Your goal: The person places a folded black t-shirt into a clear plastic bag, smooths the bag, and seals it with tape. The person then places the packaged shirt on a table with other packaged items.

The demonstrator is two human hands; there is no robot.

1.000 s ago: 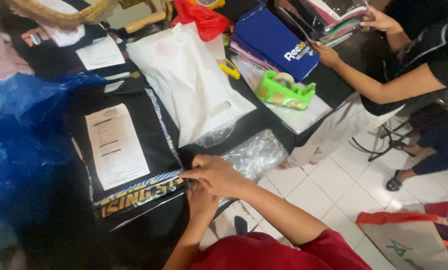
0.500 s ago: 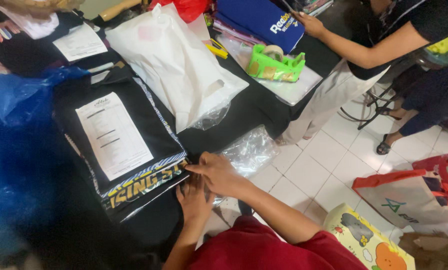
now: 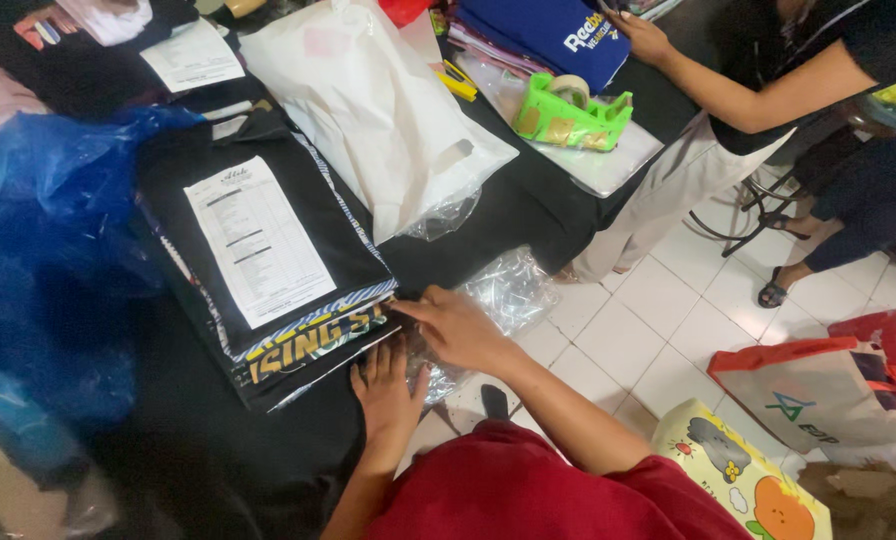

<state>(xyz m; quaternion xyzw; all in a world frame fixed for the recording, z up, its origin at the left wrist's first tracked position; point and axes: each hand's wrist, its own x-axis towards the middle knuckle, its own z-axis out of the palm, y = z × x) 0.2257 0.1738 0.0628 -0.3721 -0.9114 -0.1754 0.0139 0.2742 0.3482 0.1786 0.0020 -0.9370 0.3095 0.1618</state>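
A stack of folded black garments (image 3: 298, 215) lies on the black table inside a clear plastic bag (image 3: 508, 290), with a white printed sheet (image 3: 258, 250) on top. My right hand (image 3: 453, 325) rests at the pack's near right corner, fingers together and pinching the bag's loose edge. Just below it, my left hand (image 3: 388, 385) lies flat with fingers spread, pressing the crinkled plastic against the table edge. The bag's open end hangs over the table's side.
A white plastic mailer (image 3: 378, 110) lies beyond the pack. A green tape dispenser (image 3: 568, 110) and a blue bag (image 3: 558, 35) sit by a co-worker's arm (image 3: 728, 85). A blue plastic sack (image 3: 58, 240) fills the left. Tote bags (image 3: 818, 390) stand on the tiled floor.
My left hand has slid out from under the right and now lies flat on the plastic. The right hand stays at the pack's corner. The view has shifted slightly.
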